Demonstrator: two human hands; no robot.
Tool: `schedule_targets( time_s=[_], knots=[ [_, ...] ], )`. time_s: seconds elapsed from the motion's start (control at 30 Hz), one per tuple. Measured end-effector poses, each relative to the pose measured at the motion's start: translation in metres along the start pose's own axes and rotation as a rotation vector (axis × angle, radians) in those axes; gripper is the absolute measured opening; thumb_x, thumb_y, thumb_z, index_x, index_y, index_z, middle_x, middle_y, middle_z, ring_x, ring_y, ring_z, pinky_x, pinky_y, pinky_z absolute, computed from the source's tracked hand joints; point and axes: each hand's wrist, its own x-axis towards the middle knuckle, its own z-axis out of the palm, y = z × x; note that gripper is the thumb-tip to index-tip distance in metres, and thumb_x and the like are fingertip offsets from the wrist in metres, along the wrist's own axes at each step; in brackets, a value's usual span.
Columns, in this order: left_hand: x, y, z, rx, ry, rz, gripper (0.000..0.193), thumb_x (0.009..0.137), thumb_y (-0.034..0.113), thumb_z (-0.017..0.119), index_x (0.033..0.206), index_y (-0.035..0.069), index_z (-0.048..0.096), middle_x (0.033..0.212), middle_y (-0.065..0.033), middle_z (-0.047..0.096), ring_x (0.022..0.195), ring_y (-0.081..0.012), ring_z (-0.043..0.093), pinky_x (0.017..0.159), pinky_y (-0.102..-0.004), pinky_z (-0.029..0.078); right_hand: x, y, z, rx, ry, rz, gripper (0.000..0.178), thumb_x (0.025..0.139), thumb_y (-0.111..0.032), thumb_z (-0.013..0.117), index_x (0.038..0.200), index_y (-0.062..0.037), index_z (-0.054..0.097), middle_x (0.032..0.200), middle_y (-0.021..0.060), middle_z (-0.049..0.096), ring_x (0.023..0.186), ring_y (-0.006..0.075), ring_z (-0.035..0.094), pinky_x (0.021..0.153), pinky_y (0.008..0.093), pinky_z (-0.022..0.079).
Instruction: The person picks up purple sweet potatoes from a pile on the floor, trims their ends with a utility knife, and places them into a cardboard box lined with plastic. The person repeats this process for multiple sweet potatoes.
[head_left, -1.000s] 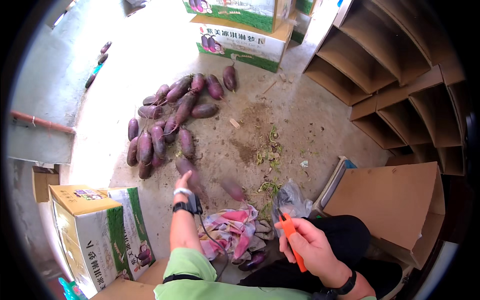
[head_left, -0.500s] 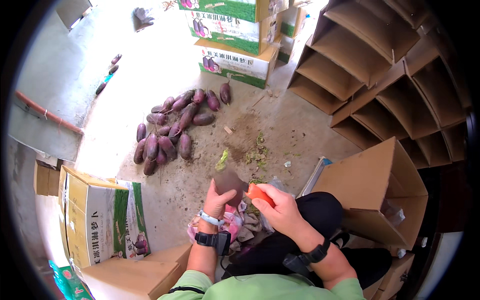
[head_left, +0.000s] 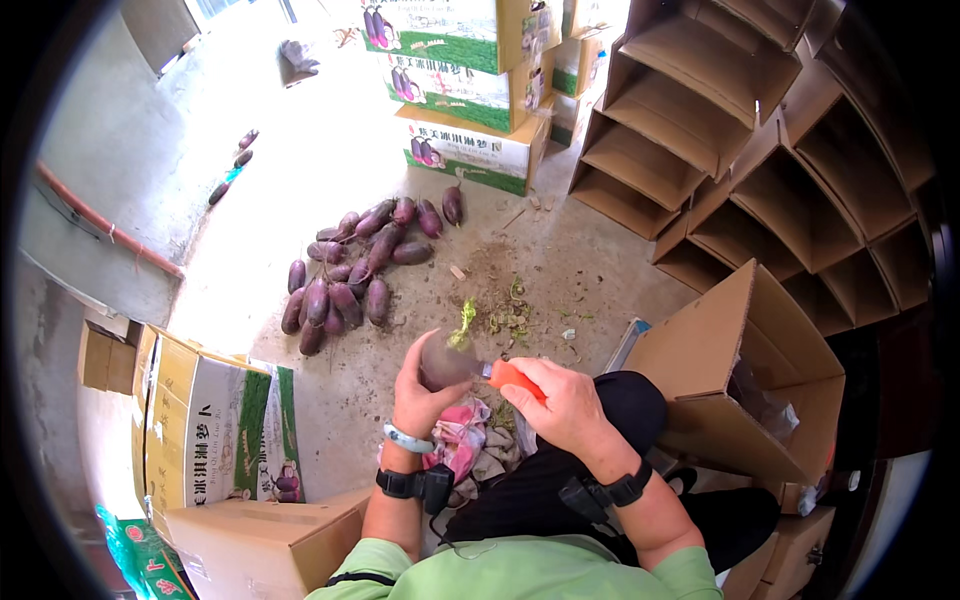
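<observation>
My left hand [head_left: 415, 395] is wrapped round a dark purple radish [head_left: 441, 368]. A tuft of pale green leaf stalks [head_left: 463, 326] sticks out of its far end. Closed round the orange handle of a knife [head_left: 516, 381] is my right hand [head_left: 568, 405]. The metal near the handle meets the radish's right side, close to the leafy end; the rest of the blade is blurred or hidden. Beyond my hands, to the left, a heap of purple radishes [head_left: 317, 299] lies on the concrete floor. A pink patterned cloth [head_left: 456, 438] lies below my hands.
Leaf trimmings [head_left: 517, 315] and soil litter the floor ahead. Printed cartons [head_left: 468, 155] are stacked at the back, with more [head_left: 215, 435] on the left. An open cardboard box [head_left: 690, 340] stands by my right knee. Open-fronted empty boxes [head_left: 640, 150] are stacked at the far right.
The radish in my left hand has turned and moved slightly away from me, its leafy end now nearer the knife. My right hand keeps its hold on the knife. The whole view has shifted a little.
</observation>
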Motion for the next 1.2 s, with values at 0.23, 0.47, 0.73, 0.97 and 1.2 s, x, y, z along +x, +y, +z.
schedule_targets(
  time_s=[0.23, 0.47, 0.73, 0.97, 1.2],
  knots=[
    [-0.003, 0.002, 0.0, 0.069, -0.03, -0.007, 0.07, 0.06, -0.006, 0.073, 0.123, 0.004, 0.044, 0.107, -0.0054, 0.056, 0.095, -0.0133, 0.055, 0.085, -0.0276, 0.045, 0.001, 0.005, 0.003, 0.063, 0.013, -0.015, 0.03, 0.083, -0.032, 0.059, 0.102, -0.0085, 0.06, 0.088, 0.0129, 0.063, 0.076, 0.0334, 0.06, 0.064, 0.0382, 0.049],
    [-0.004, 0.013, 0.0, -0.031, -0.026, -0.055, 0.073, 0.057, -0.008, 0.074, 0.123, 0.003, 0.043, 0.106, -0.0059, 0.056, 0.097, -0.014, 0.055, 0.085, -0.0292, 0.047, 0.011, 0.007, 0.003, 0.072, -0.033, -0.067, 0.031, 0.083, -0.034, 0.058, 0.102, -0.0098, 0.06, 0.087, 0.0131, 0.063, 0.077, 0.0339, 0.06, 0.064, 0.0399, 0.048],
    [-0.004, 0.021, -0.036, -0.348, 0.041, -0.066, 0.073, 0.057, -0.003, 0.075, 0.121, 0.005, 0.043, 0.108, -0.0068, 0.055, 0.098, -0.0192, 0.055, 0.087, -0.0332, 0.045, 0.029, 0.029, -0.011, 0.061, 0.149, 0.208, 0.03, 0.086, -0.029, 0.057, 0.105, -0.0062, 0.059, 0.083, 0.0118, 0.063, 0.074, 0.0223, 0.06, 0.064, 0.0309, 0.045],
    [0.01, -0.002, -0.037, -0.594, 0.075, -0.292, 0.052, 0.077, 0.015, 0.067, 0.123, 0.009, 0.043, 0.109, -0.0067, 0.054, 0.095, -0.0223, 0.055, 0.08, -0.0371, 0.049, -0.026, -0.011, -0.069, 0.54, 0.14, 0.15, 0.031, 0.089, -0.017, 0.056, 0.114, 0.0008, 0.054, 0.083, -0.0014, 0.057, 0.071, 0.0046, 0.046, 0.064, 0.0191, 0.04],
    [0.037, 0.085, 0.027, -0.478, -0.274, -0.169, 0.067, 0.076, 0.017, 0.063, 0.133, 0.005, 0.03, 0.12, -0.0161, 0.049, 0.107, -0.0336, 0.053, 0.079, -0.0524, 0.05, -0.151, -0.007, -0.181, 0.41, 1.063, 0.083, 0.037, 0.091, -0.028, 0.05, 0.113, 0.0019, 0.053, 0.075, 0.0042, 0.054, 0.062, 0.0066, 0.046, 0.054, 0.0173, 0.035]
  ],
)
